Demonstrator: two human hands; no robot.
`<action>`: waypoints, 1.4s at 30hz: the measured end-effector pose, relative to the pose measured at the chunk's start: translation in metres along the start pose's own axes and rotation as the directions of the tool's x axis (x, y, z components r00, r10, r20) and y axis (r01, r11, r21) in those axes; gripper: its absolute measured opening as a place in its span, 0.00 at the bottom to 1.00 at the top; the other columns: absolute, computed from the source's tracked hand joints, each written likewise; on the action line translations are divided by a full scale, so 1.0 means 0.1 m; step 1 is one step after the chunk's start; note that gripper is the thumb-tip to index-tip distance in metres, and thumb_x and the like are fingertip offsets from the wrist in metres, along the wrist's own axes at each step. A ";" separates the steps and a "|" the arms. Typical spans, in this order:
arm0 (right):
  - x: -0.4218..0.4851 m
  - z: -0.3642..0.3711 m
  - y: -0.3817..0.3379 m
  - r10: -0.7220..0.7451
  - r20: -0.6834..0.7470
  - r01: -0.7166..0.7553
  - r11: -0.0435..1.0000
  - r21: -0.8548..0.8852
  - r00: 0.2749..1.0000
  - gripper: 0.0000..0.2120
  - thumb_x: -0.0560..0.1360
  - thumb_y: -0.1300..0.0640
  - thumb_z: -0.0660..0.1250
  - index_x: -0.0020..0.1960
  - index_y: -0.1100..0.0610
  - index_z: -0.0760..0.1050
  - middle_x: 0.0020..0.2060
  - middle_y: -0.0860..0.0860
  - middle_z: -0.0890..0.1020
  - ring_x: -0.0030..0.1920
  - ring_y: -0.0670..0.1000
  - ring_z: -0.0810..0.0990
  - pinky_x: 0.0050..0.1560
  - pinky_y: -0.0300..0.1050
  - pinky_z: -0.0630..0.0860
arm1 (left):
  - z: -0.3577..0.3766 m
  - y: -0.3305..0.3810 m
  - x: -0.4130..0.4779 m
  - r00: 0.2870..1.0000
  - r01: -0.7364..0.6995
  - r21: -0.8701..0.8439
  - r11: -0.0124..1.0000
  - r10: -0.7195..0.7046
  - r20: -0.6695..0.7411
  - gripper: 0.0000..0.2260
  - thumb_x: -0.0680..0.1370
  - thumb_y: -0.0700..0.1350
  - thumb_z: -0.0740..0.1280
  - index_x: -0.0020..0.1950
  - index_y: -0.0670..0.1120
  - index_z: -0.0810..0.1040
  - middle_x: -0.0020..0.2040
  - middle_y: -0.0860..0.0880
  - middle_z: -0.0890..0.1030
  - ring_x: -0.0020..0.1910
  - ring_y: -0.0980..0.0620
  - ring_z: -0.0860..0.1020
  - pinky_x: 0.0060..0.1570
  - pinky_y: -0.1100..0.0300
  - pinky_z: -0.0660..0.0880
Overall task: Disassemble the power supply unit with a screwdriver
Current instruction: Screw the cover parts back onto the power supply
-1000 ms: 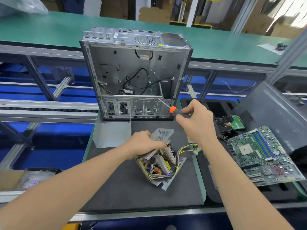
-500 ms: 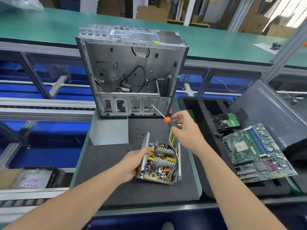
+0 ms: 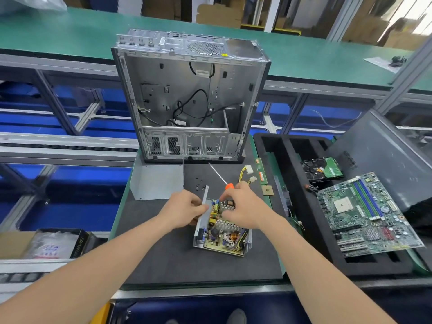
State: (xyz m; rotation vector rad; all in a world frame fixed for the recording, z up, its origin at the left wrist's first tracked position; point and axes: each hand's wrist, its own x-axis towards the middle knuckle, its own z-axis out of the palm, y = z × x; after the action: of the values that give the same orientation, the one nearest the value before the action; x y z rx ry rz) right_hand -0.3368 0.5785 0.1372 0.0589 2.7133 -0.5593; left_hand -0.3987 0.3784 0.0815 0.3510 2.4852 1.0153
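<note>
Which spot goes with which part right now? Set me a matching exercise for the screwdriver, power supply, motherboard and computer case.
Things:
1. orange-handled screwdriver
2. opened metal power supply unit
3. green motherboard
4. open silver metal computer case

Places:
A. lying on the black foam tray
B. standing upright at the far end of the dark mat
C. gripped in the right hand
D. flat on the dark mat, its side wall held by the left hand

Pairs: 1-C, 2-D, 3-A, 4-B.
</note>
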 end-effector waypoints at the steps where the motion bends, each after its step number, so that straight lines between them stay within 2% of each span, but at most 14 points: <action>1: -0.01 0.01 -0.01 -0.001 0.030 0.005 0.995 -0.103 1.000 0.29 0.73 0.44 0.73 0.71 0.51 0.73 0.63 0.54 0.66 0.61 0.58 0.76 0.64 0.53 0.76 | -0.01 0.01 0.00 1.000 -0.012 0.065 0.998 0.014 -0.023 0.14 0.80 0.54 0.72 0.38 0.50 0.78 0.32 0.55 0.81 0.31 0.60 0.80 0.33 0.66 0.73; 2: -0.01 0.03 -0.02 0.003 0.057 0.010 0.973 -0.230 0.998 0.37 0.69 0.39 0.75 0.73 0.53 0.71 0.63 0.55 0.65 0.60 0.59 0.75 0.62 0.54 0.76 | -0.02 0.03 -0.02 0.999 -0.023 0.100 0.995 0.027 -0.039 0.09 0.80 0.55 0.73 0.44 0.52 0.79 0.37 0.55 0.83 0.34 0.62 0.79 0.34 0.66 0.71; 4: 0.00 0.06 -0.06 -0.010 0.069 0.042 0.876 -0.480 0.998 0.47 0.63 0.31 0.77 0.72 0.56 0.69 0.62 0.56 0.65 0.57 0.58 0.71 0.60 0.54 0.73 | -0.02 0.04 -0.05 0.998 -0.022 0.094 0.995 0.028 -0.056 0.12 0.79 0.56 0.73 0.58 0.51 0.80 0.44 0.56 0.84 0.40 0.65 0.78 0.34 0.71 0.67; 7: 0.05 0.13 -0.10 -0.002 0.054 0.035 0.785 -0.618 0.999 0.48 0.61 0.31 0.80 0.69 0.58 0.71 0.61 0.58 0.67 0.59 0.58 0.71 0.61 0.54 0.71 | 0.00 0.04 -0.07 0.997 -0.031 0.072 0.997 0.036 -0.067 0.15 0.79 0.56 0.73 0.62 0.51 0.81 0.45 0.57 0.82 0.41 0.68 0.76 0.34 0.74 0.66; 10: 0.09 0.19 -0.13 0.021 0.016 -0.006 0.782 -0.624 1.000 0.43 0.62 0.37 0.83 0.68 0.57 0.72 0.62 0.58 0.69 0.60 0.59 0.74 0.62 0.53 0.73 | -0.01 0.04 -0.09 0.998 -0.015 0.019 1.000 0.016 -0.063 0.14 0.79 0.56 0.73 0.61 0.51 0.82 0.47 0.57 0.84 0.39 0.64 0.80 0.35 0.70 0.73; 13: 0.12 0.16 -0.15 0.017 -0.029 -0.031 0.810 -0.585 0.999 0.33 0.65 0.40 0.82 0.63 0.56 0.76 0.56 0.55 0.71 0.48 0.56 0.74 0.49 0.50 0.73 | -0.02 0.04 -0.11 0.999 0.007 -0.099 0.995 -0.011 -0.041 0.11 0.80 0.53 0.74 0.59 0.49 0.82 0.47 0.54 0.86 0.33 0.55 0.85 0.34 0.60 0.83; 17: 0.13 0.12 -0.12 0.013 -0.004 -0.013 0.851 -0.525 1.000 0.35 0.63 0.39 0.82 0.63 0.53 0.77 0.56 0.54 0.72 0.46 0.56 0.73 0.45 0.49 0.72 | 0.00 0.07 -0.13 0.999 0.013 -0.155 0.988 -0.020 -0.039 0.12 0.79 0.51 0.74 0.59 0.47 0.82 0.47 0.52 0.86 0.36 0.51 0.86 0.36 0.53 0.85; 22: 0.12 0.17 -0.17 -0.003 0.004 0.005 0.874 -0.485 1.000 0.35 0.62 0.42 0.82 0.64 0.54 0.76 0.56 0.54 0.72 0.49 0.57 0.75 0.43 0.50 0.72 | 0.04 0.05 -0.14 0.998 0.007 -0.148 0.989 -0.015 -0.057 0.12 0.79 0.53 0.75 0.59 0.49 0.81 0.48 0.53 0.86 0.40 0.55 0.85 0.35 0.55 0.85; 25: 0.13 0.16 -0.21 -0.006 -0.015 -0.002 0.868 -0.497 1.000 0.31 0.62 0.41 0.81 0.58 0.55 0.76 0.52 0.53 0.71 0.44 0.56 0.72 0.41 0.50 0.71 | 0.04 0.03 -0.14 0.999 0.012 -0.167 0.986 -0.020 -0.050 0.11 0.79 0.54 0.74 0.58 0.51 0.81 0.48 0.53 0.86 0.40 0.55 0.85 0.39 0.50 0.86; 28: 0.12 0.14 -0.23 0.006 -0.005 -0.008 0.872 -0.490 1.000 0.29 0.60 0.40 0.81 0.52 0.53 0.74 0.50 0.52 0.69 0.43 0.56 0.71 0.40 0.49 0.71 | 0.04 0.04 -0.16 0.999 0.022 -0.200 0.980 -0.030 -0.034 0.11 0.79 0.54 0.74 0.58 0.52 0.80 0.47 0.55 0.85 0.38 0.54 0.85 0.33 0.50 0.85; 31: 0.10 0.14 -0.21 0.027 0.030 -0.009 0.877 -0.480 0.999 0.28 0.60 0.39 0.81 0.49 0.52 0.71 0.50 0.52 0.70 0.43 0.55 0.73 0.39 0.49 0.72 | 0.05 0.03 -0.17 0.999 0.045 -0.228 0.973 -0.049 -0.011 0.12 0.80 0.55 0.72 0.61 0.52 0.78 0.49 0.54 0.83 0.44 0.52 0.84 0.30 0.54 0.83; 36: 0.09 0.16 -0.22 0.047 0.088 0.001 0.879 -0.476 0.995 0.29 0.59 0.39 0.82 0.49 0.53 0.72 0.50 0.51 0.69 0.43 0.56 0.76 0.39 0.50 0.73 | 0.09 0.04 -0.18 0.995 0.100 -0.173 0.980 -0.095 0.034 0.15 0.83 0.59 0.65 0.64 0.51 0.77 0.55 0.51 0.80 0.52 0.51 0.81 0.37 0.52 0.86; 38: 0.09 0.16 -0.21 0.047 0.106 0.010 0.875 -0.483 0.993 0.32 0.60 0.38 0.82 0.55 0.54 0.74 0.51 0.52 0.69 0.44 0.57 0.76 0.40 0.51 0.73 | 0.09 0.03 -0.17 0.992 0.122 -0.167 0.978 -0.115 0.054 0.16 0.84 0.59 0.64 0.64 0.50 0.76 0.58 0.50 0.80 0.54 0.50 0.80 0.44 0.50 0.86; 42: 0.08 0.17 -0.18 0.066 0.146 0.012 0.877 -0.480 0.987 0.38 0.61 0.39 0.82 0.63 0.55 0.75 0.56 0.53 0.70 0.46 0.57 0.75 0.41 0.51 0.74 | 0.11 0.04 -0.19 0.947 0.299 -0.396 0.869 -0.217 0.239 0.19 0.84 0.59 0.63 0.66 0.45 0.75 0.57 0.45 0.83 0.49 0.48 0.83 0.49 0.52 0.84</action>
State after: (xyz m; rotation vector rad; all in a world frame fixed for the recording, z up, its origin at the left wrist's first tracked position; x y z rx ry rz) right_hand -0.3406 0.5548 0.1265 -0.0746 2.6070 0.1282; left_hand -0.3763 0.3805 0.0823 -0.0283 2.0006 1.3035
